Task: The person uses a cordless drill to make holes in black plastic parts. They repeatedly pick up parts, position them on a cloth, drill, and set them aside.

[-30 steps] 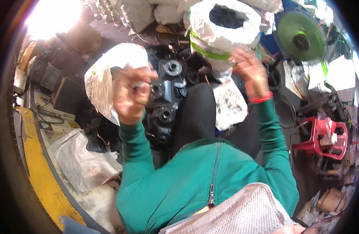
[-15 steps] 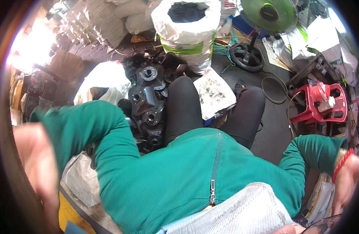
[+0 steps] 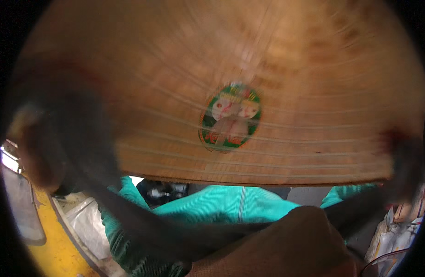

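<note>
The inside of a tan conical straw hat (image 3: 305, 101) fills most of the head view, its rim low and level in front of my chest. A green oval label (image 3: 228, 121) is stuck inside it. A dark cloth chin strap (image 3: 185, 237) sags from both sides of the hat. My left hand (image 3: 39, 154) is closed at the hat's left edge, where the strap joins, its fingers partly in shadow. Near the strap's right end, my right hand (image 3: 405, 211) is blurred and mostly hidden, so its grip does not show. Below the rim is my green zipped jacket (image 3: 226, 203).
A yellow surface with a dark edge (image 3: 62, 235) lies at the lower left, beside a whitish sack (image 3: 90, 224). Dark metal parts (image 3: 161, 191) peek out under the rim. Pale packages (image 3: 392, 237) lie at the lower right. The hat hides everything beyond.
The hat has come up in front of the view, covering the floor, sack, fan and stool seen before. My left hand has moved up to its edge.
</note>
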`<act>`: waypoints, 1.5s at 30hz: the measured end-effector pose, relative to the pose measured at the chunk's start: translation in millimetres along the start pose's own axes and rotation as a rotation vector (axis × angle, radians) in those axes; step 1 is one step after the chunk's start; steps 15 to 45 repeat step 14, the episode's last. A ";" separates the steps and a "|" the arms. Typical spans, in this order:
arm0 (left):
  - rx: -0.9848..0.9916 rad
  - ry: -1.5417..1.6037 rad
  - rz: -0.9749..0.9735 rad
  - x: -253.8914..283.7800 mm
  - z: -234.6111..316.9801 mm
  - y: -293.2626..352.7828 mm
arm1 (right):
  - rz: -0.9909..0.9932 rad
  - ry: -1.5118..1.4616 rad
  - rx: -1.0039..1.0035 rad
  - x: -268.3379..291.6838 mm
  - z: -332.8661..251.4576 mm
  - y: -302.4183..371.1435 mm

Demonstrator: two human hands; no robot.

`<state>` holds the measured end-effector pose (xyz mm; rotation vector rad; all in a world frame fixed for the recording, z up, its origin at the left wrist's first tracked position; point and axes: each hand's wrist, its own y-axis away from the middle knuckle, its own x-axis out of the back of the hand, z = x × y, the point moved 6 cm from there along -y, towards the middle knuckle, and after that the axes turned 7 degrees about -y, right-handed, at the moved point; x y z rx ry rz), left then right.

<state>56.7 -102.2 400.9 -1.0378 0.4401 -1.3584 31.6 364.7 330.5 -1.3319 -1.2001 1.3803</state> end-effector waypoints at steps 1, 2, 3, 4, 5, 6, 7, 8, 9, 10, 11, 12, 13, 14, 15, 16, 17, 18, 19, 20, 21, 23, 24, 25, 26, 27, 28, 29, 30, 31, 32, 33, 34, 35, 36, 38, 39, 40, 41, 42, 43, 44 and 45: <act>0.088 0.064 -0.005 -8.6 -34.1 2.3 | 0.023 0.074 -0.089 2.4 -1.7 -1.4; 0.181 0.043 -0.028 -15.7 -45.7 7.1 | 0.116 0.063 -0.249 13.2 18.8 13.3; 0.282 0.029 -0.048 -24.5 -58.8 12.0 | 0.206 0.045 -0.386 22.3 37.0 29.0; 0.400 0.022 -0.072 -34.7 -78.0 19.3 | 0.303 -0.002 -0.572 29.1 61.3 52.8; 0.515 0.002 -0.085 -42.8 -95.2 27.7 | 0.398 -0.099 -0.780 32.9 89.5 84.7; 0.628 0.052 -0.112 -62.8 -138.3 39.4 | 0.467 -0.107 -0.946 42.8 102.4 113.0; 0.724 0.068 -0.120 -74.9 -165.8 48.0 | 0.469 -0.159 -1.096 55.2 114.6 140.0; 0.819 0.100 -0.132 -90.0 -193.4 60.9 | 0.291 0.080 -1.103 52.7 122.4 150.0; 0.742 0.110 -0.128 -97.9 -233.8 81.6 | 0.119 0.312 -1.085 47.0 130.7 157.5; 0.722 0.203 -0.176 -113.4 -256.6 95.1 | -0.009 0.472 -0.915 46.3 140.9 164.1; 0.708 0.296 -0.226 -128.6 -280.1 110.1 | 0.076 0.401 -0.939 49.5 139.4 174.4; 0.759 0.483 -0.326 -160.0 -287.9 123.0 | 0.164 0.344 -0.963 57.2 134.2 184.8; 0.789 0.398 -0.343 -175.9 -314.9 147.6 | 0.122 0.267 -0.880 49.1 121.2 164.3; 0.828 0.294 -0.360 -186.6 -347.1 182.0 | 0.104 0.202 -0.778 36.1 103.9 133.2; 0.828 0.294 -0.360 -186.6 -347.1 182.0 | 0.104 0.202 -0.778 36.1 103.9 133.2; 0.828 0.294 -0.360 -186.6 -347.1 182.0 | 0.104 0.202 -0.778 36.1 103.9 133.2; 0.828 0.294 -0.360 -186.6 -347.1 182.0 | 0.104 0.202 -0.778 36.1 103.9 133.2; 0.828 0.294 -0.360 -186.6 -347.1 182.0 | 0.104 0.202 -0.778 36.1 103.9 133.2; 0.828 0.294 -0.360 -186.6 -347.1 182.0 | 0.104 0.202 -0.778 36.1 103.9 133.2; 0.828 0.294 -0.360 -186.6 -347.1 182.0 | 0.104 0.202 -0.778 36.1 103.9 133.2; 0.828 0.294 -0.360 -186.6 -347.1 182.0 | 0.104 0.202 -0.778 36.1 103.9 133.2; 0.828 0.294 -0.360 -186.6 -347.1 182.0 | 0.104 0.202 -0.778 36.1 103.9 133.2; 0.828 0.294 -0.360 -186.6 -347.1 182.0 | 0.104 0.202 -0.778 36.1 103.9 133.2; 0.828 0.294 -0.360 -186.6 -347.1 182.0 | 0.104 0.202 -0.778 36.1 103.9 133.2; 0.828 0.294 -0.360 -186.6 -347.1 182.0 | 0.104 0.202 -0.778 36.1 103.9 133.2; 0.828 0.294 -0.360 -186.6 -347.1 182.0 | 0.104 0.202 -0.778 36.1 103.9 133.2; 0.828 0.294 -0.360 -186.6 -347.1 182.0 | 0.104 0.202 -0.778 36.1 103.9 133.2; 0.828 0.294 -0.360 -186.6 -347.1 182.0 | 0.104 0.202 -0.778 36.1 103.9 133.2; 0.828 0.294 -0.360 -186.6 -347.1 182.0 | 0.104 0.202 -0.778 36.1 103.9 133.2; 0.828 0.294 -0.360 -186.6 -347.1 182.0 | 0.104 0.202 -0.778 36.1 103.9 133.2; 0.828 0.294 -0.360 -186.6 -347.1 182.0 | 0.104 0.202 -0.778 36.1 103.9 133.2; 0.828 0.294 -0.360 -186.6 -347.1 182.0 | 0.104 0.202 -0.778 36.1 103.9 133.2; 0.828 0.294 -0.360 -186.6 -347.1 182.0 | 0.104 0.202 -0.778 36.1 103.9 133.2; 0.828 0.294 -0.360 -186.6 -347.1 182.0 | 0.104 0.202 -0.778 36.1 103.9 133.2; 0.828 0.294 -0.360 -186.6 -347.1 182.0 | 0.104 0.202 -0.778 36.1 103.9 133.2; 0.828 0.294 -0.360 -186.6 -347.1 182.0 | 0.104 0.202 -0.778 36.1 103.9 133.2; 0.828 0.294 -0.360 -186.6 -347.1 182.0 | 0.104 0.202 -0.778 36.1 103.9 133.2; 0.828 0.294 -0.360 -186.6 -347.1 182.0 | 0.104 0.202 -0.778 36.1 103.9 133.2; 0.828 0.294 -0.360 -186.6 -347.1 182.0 | 0.104 0.202 -0.778 36.1 103.9 133.2; 0.828 0.294 -0.360 -186.6 -347.1 182.0 | 0.104 0.202 -0.778 36.1 103.9 133.2; 0.828 0.294 -0.360 -186.6 -347.1 182.0 | 0.104 0.202 -0.778 36.1 103.9 133.2; 0.828 0.294 -0.360 -186.6 -347.1 182.0 | 0.104 0.202 -0.778 36.1 103.9 133.2; 0.828 0.294 -0.360 -186.6 -347.1 182.0 | 0.104 0.202 -0.778 36.1 103.9 133.2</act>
